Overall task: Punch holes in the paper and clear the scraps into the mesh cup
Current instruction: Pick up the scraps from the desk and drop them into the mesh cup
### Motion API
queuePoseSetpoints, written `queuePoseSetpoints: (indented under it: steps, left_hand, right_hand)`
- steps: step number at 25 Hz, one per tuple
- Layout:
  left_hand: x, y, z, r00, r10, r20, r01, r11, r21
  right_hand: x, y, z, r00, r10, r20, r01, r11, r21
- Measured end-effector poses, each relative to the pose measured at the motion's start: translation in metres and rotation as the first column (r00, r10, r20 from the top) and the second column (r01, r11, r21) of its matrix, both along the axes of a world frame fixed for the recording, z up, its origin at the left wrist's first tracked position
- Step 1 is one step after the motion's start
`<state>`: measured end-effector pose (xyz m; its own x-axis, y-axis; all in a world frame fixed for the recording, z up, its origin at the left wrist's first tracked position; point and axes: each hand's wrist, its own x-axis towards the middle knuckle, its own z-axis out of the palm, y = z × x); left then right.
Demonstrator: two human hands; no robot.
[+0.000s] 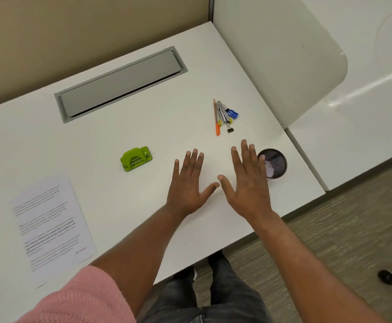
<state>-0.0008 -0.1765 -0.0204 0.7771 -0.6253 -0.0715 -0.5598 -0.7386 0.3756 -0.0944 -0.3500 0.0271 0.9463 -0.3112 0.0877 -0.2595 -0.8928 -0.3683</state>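
Observation:
A printed sheet of paper (50,224) lies flat at the desk's left front. The green hole punch (136,159) sits in the middle of the desk, apart from the paper. A black mesh cup (276,163) with pale paper scraps inside stands near the desk's right edge. My left hand (187,183) and my right hand (246,180) are spread flat, palms down, side by side over the desk between the punch and the cup. Both hold nothing. My right hand's little finger edge overlaps the cup's left rim.
Pencils, a metal tool, a blue sharpener and binder clips (224,116) lie in a small cluster behind my hands. A grey cable hatch (120,83) is set into the white desk (120,127) at the back. The desk's front edge runs just under my forearms; carpet lies beyond.

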Motion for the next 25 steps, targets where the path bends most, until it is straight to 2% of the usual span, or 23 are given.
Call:
queuePoseSetpoints:
  steps: [7,14,21,25]
  left_hand:
    - [-0.018,0.128,-0.011,0.973,0.228,-0.021,-0.224,0.968,0.109]
    - [-0.037,0.182,-0.030,0.965,0.242,-0.102,-0.225,0.962,0.152]
    - [-0.040,0.182,-0.037,0.959,0.274,-0.076,-0.274,0.962,0.005]
    - [-0.035,0.184,-0.039,0.954,0.292,-0.072,-0.294,0.956,-0.024]
  right_hand:
    - [0.006,0.077,-0.035,0.962,0.242,-0.125,-0.236,0.970,0.061]
    - [0.015,0.125,-0.068,0.887,0.387,-0.250,-0.380,0.922,0.078]
    - [0.029,0.148,-0.075,0.920,0.382,-0.083,-0.378,0.923,0.068]
    - [0.047,0.156,-0.074,0.916,0.395,-0.075,-0.395,0.919,0.018]
